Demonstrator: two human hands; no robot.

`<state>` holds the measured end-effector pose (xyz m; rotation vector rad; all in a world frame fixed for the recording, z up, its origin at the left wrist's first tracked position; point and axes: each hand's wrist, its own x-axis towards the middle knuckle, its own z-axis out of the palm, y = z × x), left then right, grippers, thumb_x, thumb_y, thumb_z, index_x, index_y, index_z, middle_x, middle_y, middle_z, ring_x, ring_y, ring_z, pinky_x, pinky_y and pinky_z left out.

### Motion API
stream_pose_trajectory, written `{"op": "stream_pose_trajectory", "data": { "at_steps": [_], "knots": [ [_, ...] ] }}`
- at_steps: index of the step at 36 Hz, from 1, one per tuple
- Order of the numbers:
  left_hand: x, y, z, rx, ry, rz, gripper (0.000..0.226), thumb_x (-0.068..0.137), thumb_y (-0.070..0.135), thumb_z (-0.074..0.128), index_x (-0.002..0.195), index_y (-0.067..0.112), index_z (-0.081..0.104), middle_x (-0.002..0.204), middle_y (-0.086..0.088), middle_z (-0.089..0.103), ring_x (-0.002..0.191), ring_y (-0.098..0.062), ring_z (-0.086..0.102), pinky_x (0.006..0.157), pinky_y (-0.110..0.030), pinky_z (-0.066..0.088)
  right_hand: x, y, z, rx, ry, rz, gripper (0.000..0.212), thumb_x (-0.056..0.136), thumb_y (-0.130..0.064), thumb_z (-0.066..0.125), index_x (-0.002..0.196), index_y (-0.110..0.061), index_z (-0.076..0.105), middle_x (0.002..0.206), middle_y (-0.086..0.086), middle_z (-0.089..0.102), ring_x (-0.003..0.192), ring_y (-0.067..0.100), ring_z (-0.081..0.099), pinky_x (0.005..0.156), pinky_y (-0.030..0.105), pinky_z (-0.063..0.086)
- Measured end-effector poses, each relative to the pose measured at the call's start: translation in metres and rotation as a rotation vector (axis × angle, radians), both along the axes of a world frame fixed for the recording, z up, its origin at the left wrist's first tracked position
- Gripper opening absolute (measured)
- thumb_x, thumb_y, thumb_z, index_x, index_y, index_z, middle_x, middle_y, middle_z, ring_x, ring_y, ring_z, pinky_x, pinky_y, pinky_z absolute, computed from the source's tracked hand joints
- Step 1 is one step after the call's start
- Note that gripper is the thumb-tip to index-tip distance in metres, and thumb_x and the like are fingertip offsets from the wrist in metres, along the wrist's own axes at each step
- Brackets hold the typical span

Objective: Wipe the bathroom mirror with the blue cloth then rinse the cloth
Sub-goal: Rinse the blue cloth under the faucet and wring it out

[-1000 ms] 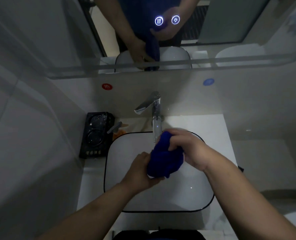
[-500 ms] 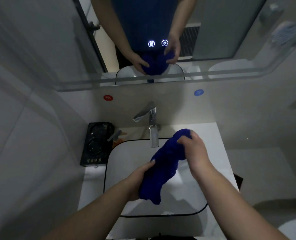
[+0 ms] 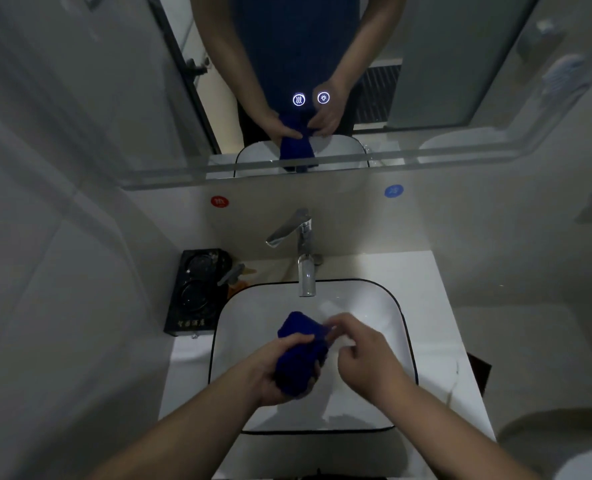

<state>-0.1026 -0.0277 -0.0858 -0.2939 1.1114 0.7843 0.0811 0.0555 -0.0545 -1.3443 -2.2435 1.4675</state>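
The blue cloth [image 3: 299, 351] is bunched into a thick wad over the white sink basin [image 3: 249, 306], below the chrome faucet [image 3: 303, 251]. My left hand [image 3: 274, 372] wraps around the wad's lower part. My right hand [image 3: 360, 355] pinches the cloth's right edge with curled fingers. No water stream is visible from the spout. The mirror [image 3: 443, 74] above shows both hands and the cloth reflected, with two lit touch buttons [image 3: 311, 98].
A black tray [image 3: 197, 292] with glasses stands left of the basin, small items beside it. Red [image 3: 219, 201] and blue [image 3: 393, 190] stickers mark the wall. White counter [image 3: 433, 306] runs right of the basin; a toilet edge [image 3: 564, 445] shows at lower right.
The cloth, stretched long between both hands half a second ago, is now gathered into a wad in my left hand. My right hand moved down and left, nearer the left one.
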Motion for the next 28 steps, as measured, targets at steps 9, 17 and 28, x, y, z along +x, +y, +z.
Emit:
{"op": "stream_pose_trajectory", "data": {
  "at_steps": [9, 17, 28],
  "knots": [
    [-0.012, 0.008, 0.02, 0.101, 0.222, -0.485, 0.072, 0.081, 0.033, 0.094, 0.137, 0.003, 0.061, 0.098, -0.011, 0.076, 0.077, -0.02, 0.07, 0.07, -0.031, 0.057, -0.011, 0.028, -0.044, 0.491, -0.439, 0.582, 0.122, 0.094, -0.034, 0.075, 0.165, -0.039, -0.024, 0.18, 0.007, -0.015, 0.167, 0.032, 0.004, 0.134, 0.046, 0.019],
    [-0.011, 0.029, 0.03, 0.286, 0.398, -0.971, 0.051, 0.086, 0.033, 0.088, 0.129, 0.018, 0.065, 0.113, -0.008, 0.074, 0.09, -0.019, 0.071, 0.072, -0.03, 0.06, -0.02, 0.051, -0.037, 0.487, -0.258, 0.79, 0.122, 0.085, -0.02, 0.082, 0.167, -0.046, -0.004, 0.166, 0.0, 0.026, 0.132, 0.031, 0.059, 0.106, 0.038, 0.056],
    [0.019, 0.032, -0.016, 0.285, 1.201, -1.455, 0.011, 0.099, 0.027, 0.066, 0.102, 0.017, 0.07, 0.095, -0.006, 0.064, 0.084, -0.021, 0.061, 0.082, -0.034, 0.051, -0.054, 0.042, -0.027, 0.373, -0.657, 0.823, 0.048, 0.09, -0.032, 0.075, 0.131, -0.019, 0.054, 0.117, 0.005, 0.068, 0.104, 0.03, 0.07, 0.079, 0.037, 0.051]
  ]
}}
